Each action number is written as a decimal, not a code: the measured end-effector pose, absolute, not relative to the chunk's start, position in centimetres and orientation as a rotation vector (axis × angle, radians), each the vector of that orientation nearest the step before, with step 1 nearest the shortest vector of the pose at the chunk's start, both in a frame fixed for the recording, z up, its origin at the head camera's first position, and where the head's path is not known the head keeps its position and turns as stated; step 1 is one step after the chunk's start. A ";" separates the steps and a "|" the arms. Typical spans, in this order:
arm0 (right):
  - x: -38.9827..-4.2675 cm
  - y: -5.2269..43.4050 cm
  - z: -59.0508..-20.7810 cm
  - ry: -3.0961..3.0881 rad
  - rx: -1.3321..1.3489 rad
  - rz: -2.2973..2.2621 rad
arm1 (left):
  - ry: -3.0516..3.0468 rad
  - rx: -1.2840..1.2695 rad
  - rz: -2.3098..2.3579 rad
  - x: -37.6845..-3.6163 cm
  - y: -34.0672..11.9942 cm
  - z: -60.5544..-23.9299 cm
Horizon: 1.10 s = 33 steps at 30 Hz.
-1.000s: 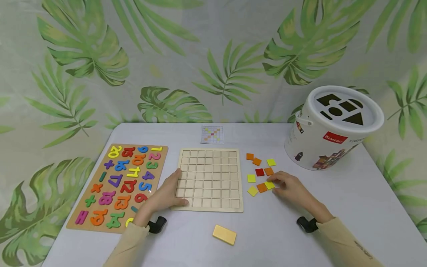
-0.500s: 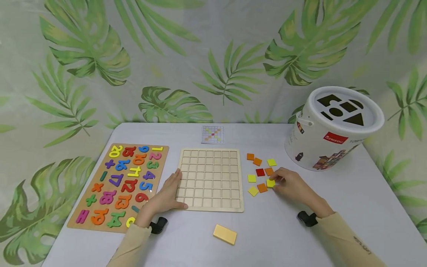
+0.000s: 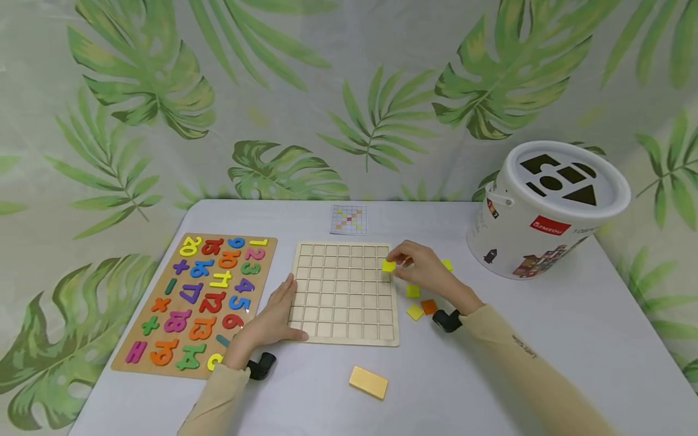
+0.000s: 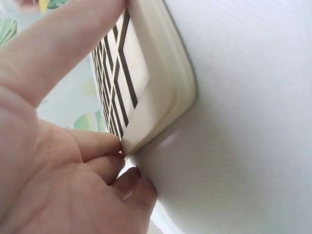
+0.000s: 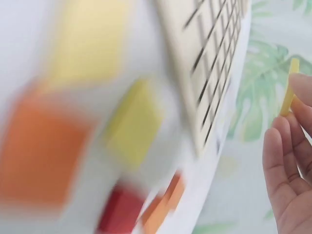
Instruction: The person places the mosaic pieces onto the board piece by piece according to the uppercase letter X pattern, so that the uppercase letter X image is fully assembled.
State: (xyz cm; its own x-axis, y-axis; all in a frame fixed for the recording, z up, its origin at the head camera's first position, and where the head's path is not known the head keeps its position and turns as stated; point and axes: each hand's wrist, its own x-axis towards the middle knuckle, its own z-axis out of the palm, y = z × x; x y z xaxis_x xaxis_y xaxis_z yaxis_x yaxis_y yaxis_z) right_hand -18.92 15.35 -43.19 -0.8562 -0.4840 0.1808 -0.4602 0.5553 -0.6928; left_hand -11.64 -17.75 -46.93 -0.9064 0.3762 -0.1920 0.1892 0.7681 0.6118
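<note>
Between thumb and fingertips my right hand (image 3: 428,269) pinches a yellow square tile (image 3: 388,266), held over the right edge of the wooden grid board (image 3: 342,293). The right wrist view shows that tile (image 5: 291,87) edge-on in the fingers. My left hand (image 3: 269,320) rests at the board's left side, fingers extended along the edge and thumb at the front left corner. All the visible squares of the board are bare. Beside the board lie yellow tiles (image 3: 412,292) and an orange tile (image 3: 429,307); a red tile (image 5: 121,207) shows in the right wrist view, hidden by the hand from above.
A small printed card (image 3: 349,220) with a coloured pattern lies behind the board. On the left is a number puzzle board (image 3: 204,281). A white bucket (image 3: 523,242) with a shape-hole lid stands back right. A yellow block (image 3: 368,382) lies in front.
My right hand has picked the yellow tile out of the loose tiles and carried it left and back to the grid board's right edge. The left hand has stayed at the board.
</note>
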 end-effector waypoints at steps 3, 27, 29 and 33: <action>-20.1 12.7 -43.2 2.669 -0.877 -1.270 | 2.664 0.450 0.868 -11.7 -17.8 -46.8; -24.6 -0.1 -45.9 2.705 -0.836 -0.831 | 2.657 0.438 0.837 -11.7 -17.6 -46.6; -24.5 -0.2 -45.8 2.706 -0.832 -0.828 | 2.658 0.439 0.838 -11.7 -17.6 -46.5; -24.3 0.0 -45.4 2.691 -0.825 -0.846 | 2.660 0.439 0.837 -11.6 -17.6 -46.5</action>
State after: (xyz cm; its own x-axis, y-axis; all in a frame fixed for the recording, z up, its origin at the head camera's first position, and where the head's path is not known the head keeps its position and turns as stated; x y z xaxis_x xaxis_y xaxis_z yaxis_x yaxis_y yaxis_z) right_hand -24.30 0.03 -45.40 -0.8237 -0.5665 -0.0246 -0.4506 0.6802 -0.5782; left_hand -11.64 -17.63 -46.51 -0.9027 0.3783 -0.2050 0.1928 0.7815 0.5933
